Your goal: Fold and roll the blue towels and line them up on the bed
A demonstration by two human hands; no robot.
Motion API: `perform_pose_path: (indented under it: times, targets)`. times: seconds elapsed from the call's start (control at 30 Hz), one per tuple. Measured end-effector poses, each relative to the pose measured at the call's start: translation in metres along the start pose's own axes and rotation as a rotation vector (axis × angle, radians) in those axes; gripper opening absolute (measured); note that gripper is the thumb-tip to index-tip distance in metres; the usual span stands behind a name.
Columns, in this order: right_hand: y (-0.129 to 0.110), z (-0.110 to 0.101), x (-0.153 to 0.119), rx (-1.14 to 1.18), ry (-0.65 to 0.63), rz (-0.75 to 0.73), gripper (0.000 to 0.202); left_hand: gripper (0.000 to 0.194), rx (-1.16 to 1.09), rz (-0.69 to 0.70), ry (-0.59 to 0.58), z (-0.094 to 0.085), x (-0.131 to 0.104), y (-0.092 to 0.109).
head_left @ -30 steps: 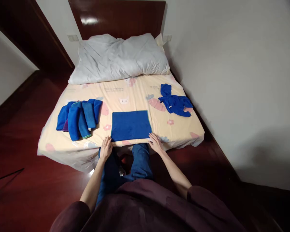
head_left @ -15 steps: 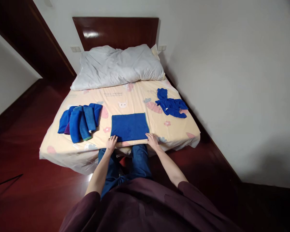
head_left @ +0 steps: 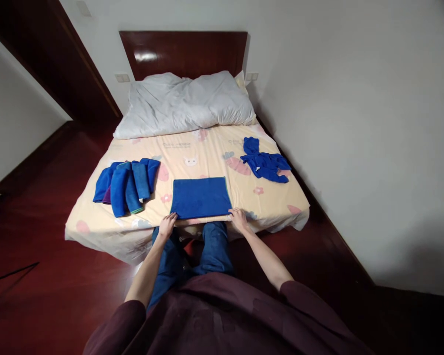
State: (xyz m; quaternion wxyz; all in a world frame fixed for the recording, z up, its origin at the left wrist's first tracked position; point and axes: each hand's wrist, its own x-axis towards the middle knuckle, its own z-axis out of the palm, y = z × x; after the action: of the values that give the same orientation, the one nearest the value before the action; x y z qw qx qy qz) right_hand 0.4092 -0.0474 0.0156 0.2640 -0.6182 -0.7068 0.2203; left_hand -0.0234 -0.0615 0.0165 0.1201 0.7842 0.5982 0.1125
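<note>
A blue towel (head_left: 201,197) with thin green edging lies flat in a rectangle near the front edge of the bed. My left hand (head_left: 167,225) is closed at its near left corner, with the fingertips over the cloth. At the near right corner, my right hand (head_left: 238,219) pinches the edge. The thumbs are mostly hidden from above. To the left, several folded or rolled blue towels (head_left: 119,192) lie fanned out and overlapping, with a bit of purple cloth (head_left: 107,197) among them. Crumpled blue cloths (head_left: 266,165) are heaped on the right side of the bed.
The bed (head_left: 192,148) has a pale yellow printed sheet. A grey-white quilt or pillow (head_left: 185,106) is bunched against the dark wooden headboard (head_left: 192,52). A wall (head_left: 355,123) runs along the right. A thin black stand leg (head_left: 13,272) is on the floor at left.
The view has shifted slightly. Both hands stay at the towel's near corners, and the right one has moved a little outward along the edge. The near edge looks straighter and slightly wider.
</note>
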Motion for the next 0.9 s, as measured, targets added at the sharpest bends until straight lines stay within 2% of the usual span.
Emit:
perform_pose_path:
  times: [0.17, 0.3, 0.5, 0.67, 0.8, 0.9]
  targets:
    - [0.006, 0.003, -0.006, 0.194, 0.043, 0.022, 0.037, 0.053, -0.331, -0.148, 0.144, 0.002, -0.006, 0.003]
    - [0.006, 0.009, 0.002, 0.347, 0.061, 0.062, 0.042, 0.049, -0.435, -0.246, 0.201, -0.002, 0.002, 0.005]
    - [0.006, 0.007, 0.009, 0.48, 0.057, 0.128, 0.037, 0.038, -0.564, -0.315, 0.212, -0.008, 0.007, 0.003]
    - [-0.001, 0.002, 0.011, 0.522, 0.105, 0.166, 0.033, 0.036, -0.639, -0.325, 0.223, -0.009, 0.008, 0.006]
    - [-0.01, 0.002, 0.014, 0.552, 0.096, 0.165, 0.034, 0.034, -0.658, -0.329, 0.226, -0.012, 0.012, 0.012]
    - [-0.012, -0.001, 0.016, 0.557, 0.097, 0.173, 0.026, 0.033, -0.63, -0.356, 0.227, -0.017, 0.016, 0.013]
